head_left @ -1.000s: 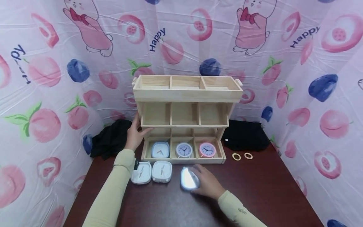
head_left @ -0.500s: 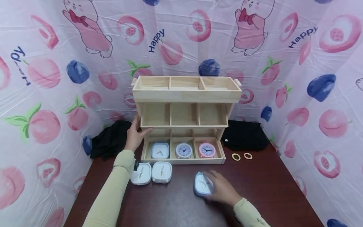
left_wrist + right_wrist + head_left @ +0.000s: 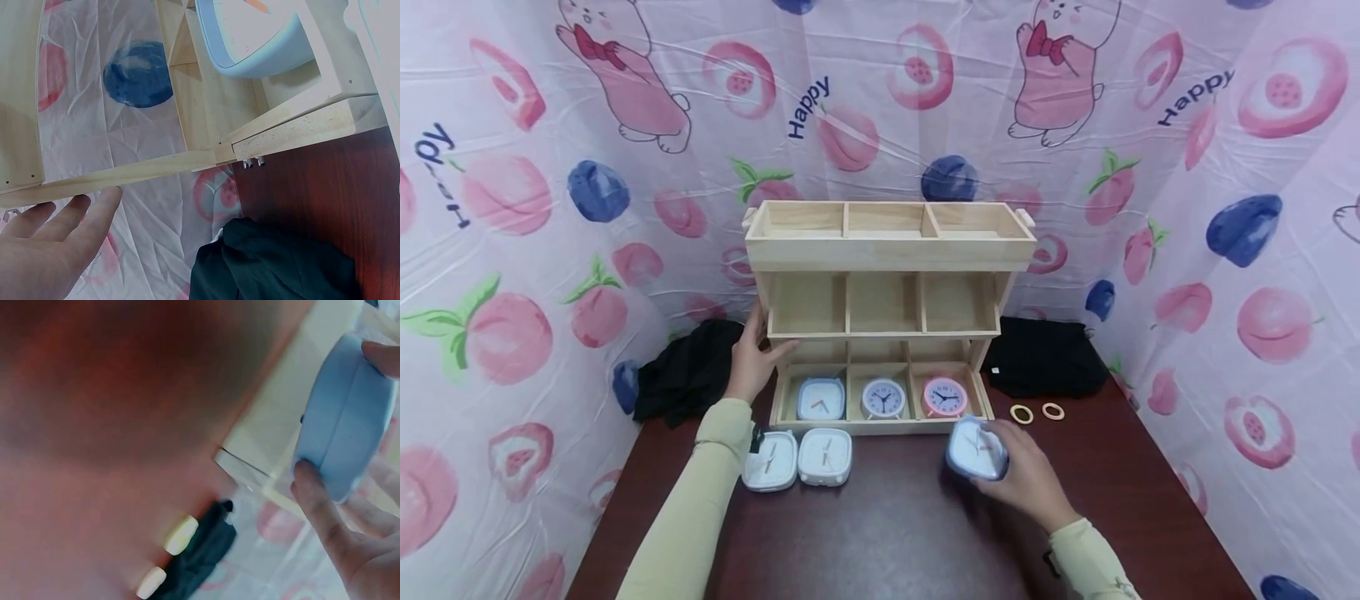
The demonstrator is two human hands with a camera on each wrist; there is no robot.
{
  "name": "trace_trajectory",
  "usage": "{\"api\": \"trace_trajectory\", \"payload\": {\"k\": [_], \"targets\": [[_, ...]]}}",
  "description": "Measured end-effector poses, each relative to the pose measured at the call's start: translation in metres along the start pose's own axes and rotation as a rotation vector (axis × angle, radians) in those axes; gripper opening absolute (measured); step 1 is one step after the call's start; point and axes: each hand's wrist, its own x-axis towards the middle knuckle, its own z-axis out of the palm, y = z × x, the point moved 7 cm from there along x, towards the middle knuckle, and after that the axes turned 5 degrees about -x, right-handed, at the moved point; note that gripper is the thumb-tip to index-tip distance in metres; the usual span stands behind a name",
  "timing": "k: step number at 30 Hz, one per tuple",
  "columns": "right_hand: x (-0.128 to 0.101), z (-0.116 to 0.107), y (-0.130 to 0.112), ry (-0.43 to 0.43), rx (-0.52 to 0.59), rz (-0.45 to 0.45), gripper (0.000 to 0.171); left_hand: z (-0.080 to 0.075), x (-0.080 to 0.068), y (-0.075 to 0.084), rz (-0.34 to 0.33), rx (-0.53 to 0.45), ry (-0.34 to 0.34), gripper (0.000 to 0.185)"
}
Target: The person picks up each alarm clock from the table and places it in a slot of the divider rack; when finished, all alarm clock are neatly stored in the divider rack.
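Note:
My right hand (image 3: 1028, 477) grips a light-blue square alarm clock (image 3: 976, 450) by its sides, thumb and fingers on opposite edges. The clock is tilted, its white face showing in the head view, and it hangs just in front of the lower right compartment. My left hand (image 3: 751, 362) rests against the left side of the tiered wooden organizer (image 3: 891, 255); in the left wrist view its straight fingers touch a wooden side strut (image 3: 144, 172). Bottom compartments hold a blue square clock (image 3: 822, 400), a pale round clock (image 3: 883, 398) and a pink round clock (image 3: 945, 397).
Two white square clocks (image 3: 825, 456) lie on the dark table before the organizer's left half. Two small wooden rings (image 3: 1021, 414) lie to its right. Black cloth (image 3: 688, 367) is bunched at the left, and folded black cloth (image 3: 1048, 358) sits at the right. Patterned curtain stands behind.
My right hand has carried the blue clock rightward across the table, then up and toward the organizer, tilting it. My left hand stays at the organizer's side.

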Motion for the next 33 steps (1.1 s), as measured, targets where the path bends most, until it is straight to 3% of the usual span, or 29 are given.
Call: {"api": "trace_trajectory", "payload": {"k": [7, 16, 19, 24, 33], "targets": [[0.044, -0.041, -0.01, 0.218, 0.077, -0.071, 0.067, -0.002, 0.0, 0.001, -0.003, -0.01, -0.007, 0.105], [0.127, -0.074, -0.025, 0.457, 0.185, -0.077, 0.058, -0.003, 0.001, 0.001, -0.003, -0.019, -0.006, 0.106], [0.152, -0.073, -0.026, 0.472, 0.177, -0.048, 0.057, -0.002, 0.001, 0.0, -0.005, -0.032, -0.008, 0.107], [0.181, -0.062, -0.023, 0.42, 0.122, 0.035, 0.056, 0.0, 0.0, -0.002, 0.001, -0.033, -0.011, 0.106], [0.2, -0.047, -0.023, 0.342, 0.067, 0.104, 0.05, 0.0, -0.001, 0.0, 0.009, -0.032, -0.003, 0.104]]}}
